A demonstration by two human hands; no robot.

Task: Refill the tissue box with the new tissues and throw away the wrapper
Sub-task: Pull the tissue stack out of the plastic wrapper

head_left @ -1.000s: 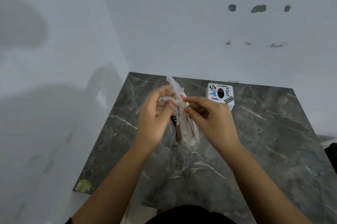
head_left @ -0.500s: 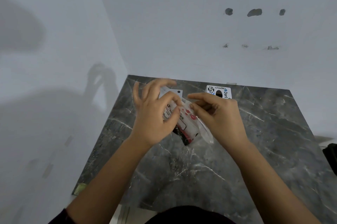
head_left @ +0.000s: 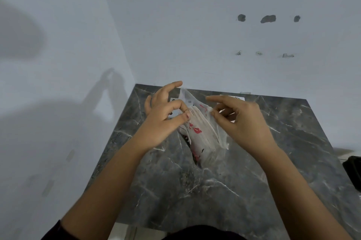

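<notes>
A pack of new tissues [head_left: 203,134] in a clear plastic wrapper printed with red and black marks is held upright above the dark marble table [head_left: 293,151]. My left hand [head_left: 166,116] pinches the wrapper's left edge between thumb and forefinger. My right hand [head_left: 242,120] pinches its right edge, and the wrapper's top is spread apart so the stack of white tissues shows. The tissue box [head_left: 234,98], white with stickers, stands behind my right hand near the wall and is mostly hidden.
White walls close the table in at the back and left. A dark object [head_left: 353,173] sits past the table's right edge. A white item with a black dot [head_left: 174,101] peeks out behind my left hand.
Both hands have pulled the wrapper's top apart, and the tissue stack now shows inside. The pack has turned more upright. My right hand now covers most of the tissue box.
</notes>
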